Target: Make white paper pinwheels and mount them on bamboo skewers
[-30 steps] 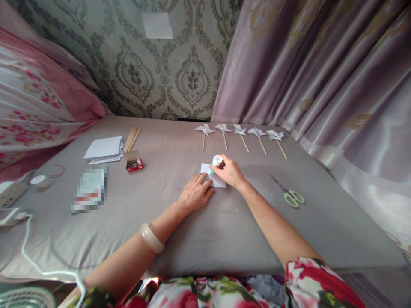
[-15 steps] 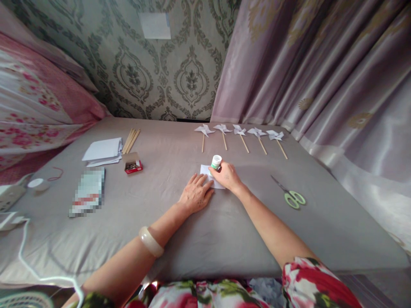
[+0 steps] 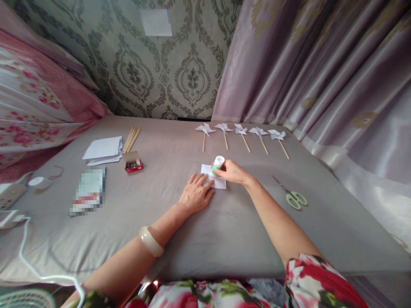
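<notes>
A patterned grey-green wall (image 3: 192, 77) stands behind a bench (image 3: 180, 149) covered in greyish cloth, with a white sheet (image 3: 156, 22) up on the wall left of the middle. A pink floral drape (image 3: 28, 111) hangs at the far left. Below it on the bench are a white power strip (image 3: 9, 194) with a plug and white cable (image 3: 27, 252), a small white round item (image 3: 39, 183) and a thin red loop (image 3: 57, 172); a pale pouch (image 3: 88, 192), its print blurred out, lies just to the right. Beyond the pouch is a stack of white paper (image 3: 102, 149), with a bundle of wooden sticks (image 3: 131, 140) beside it and an uncovered red box (image 3: 134, 166) of small metallic pieces nearer the person.

Near the middle, the left hand (image 3: 196, 193) lies flat, fingers spread, its fingertips on the near-left part of a small white paper (image 3: 220, 184). Over that paper the right hand (image 3: 231, 172) grips a white-and-green tube (image 3: 218, 165) between thumb and fingers, tilted; whether its lower end touches the paper cannot be told. The two hands are close but apart. Behind them five white pinwheels (image 3: 241, 129) on sticks lie in a row. Green-handled scissors (image 3: 296, 199) rest to the right, and a mauve curtain (image 3: 289, 64) hangs beyond.
</notes>
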### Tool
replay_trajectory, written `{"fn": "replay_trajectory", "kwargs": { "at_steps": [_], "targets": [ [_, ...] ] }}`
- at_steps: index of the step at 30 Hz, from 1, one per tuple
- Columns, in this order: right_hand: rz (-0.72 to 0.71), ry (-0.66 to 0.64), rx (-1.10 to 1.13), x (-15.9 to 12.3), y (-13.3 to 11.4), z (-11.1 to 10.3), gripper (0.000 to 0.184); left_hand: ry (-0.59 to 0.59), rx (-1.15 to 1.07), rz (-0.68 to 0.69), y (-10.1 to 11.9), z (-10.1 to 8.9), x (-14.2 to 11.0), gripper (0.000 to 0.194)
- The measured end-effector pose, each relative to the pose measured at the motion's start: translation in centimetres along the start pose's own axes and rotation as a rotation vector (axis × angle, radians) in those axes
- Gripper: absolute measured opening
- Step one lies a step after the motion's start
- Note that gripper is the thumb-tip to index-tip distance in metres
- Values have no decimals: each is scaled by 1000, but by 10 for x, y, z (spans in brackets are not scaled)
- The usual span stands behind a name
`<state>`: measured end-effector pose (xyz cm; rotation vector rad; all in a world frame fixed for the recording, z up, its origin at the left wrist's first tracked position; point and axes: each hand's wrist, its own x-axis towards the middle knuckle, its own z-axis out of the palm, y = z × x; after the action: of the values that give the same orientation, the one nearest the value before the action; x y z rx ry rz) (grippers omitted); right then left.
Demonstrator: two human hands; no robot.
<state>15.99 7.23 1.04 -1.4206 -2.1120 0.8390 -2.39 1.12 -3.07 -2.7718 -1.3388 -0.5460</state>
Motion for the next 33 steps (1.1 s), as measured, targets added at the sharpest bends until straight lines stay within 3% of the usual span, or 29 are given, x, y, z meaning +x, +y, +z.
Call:
{"fn": "replay_trajectory", "kwargs": {
  "at_steps": [4, 8, 13, 16, 21, 24, 30, 33],
  "targets": [
    [-11, 7, 12, 0, -1, -1, 20, 2, -1, 6, 0, 0, 0, 37],
    [95, 225, -217, -5, -18, 13, 24, 2, 11, 4, 0, 0, 0, 37],
    [247, 399, -241, -11, -30, 33, 31, -3, 15, 2, 0, 1, 0, 37],
    [197, 341, -207, -12, -26, 29, 28, -5, 6, -3, 0, 0, 0, 37],
    [98, 94, -98, -5, -13, 6, 20, -6, -10, -5, 0, -1, 0, 38],
    [54, 19, -75, -3, -9, 2, 19, -9, -6, -7, 0, -2, 0, 38],
    [96, 317, -307, -10, -20, 19, 23, -4, 11, -9, 1, -3, 0, 36],
    [45, 296, -342, -10, -24, 19, 20, -7, 14, -6, 1, -2, 1, 36]
  ]
}}
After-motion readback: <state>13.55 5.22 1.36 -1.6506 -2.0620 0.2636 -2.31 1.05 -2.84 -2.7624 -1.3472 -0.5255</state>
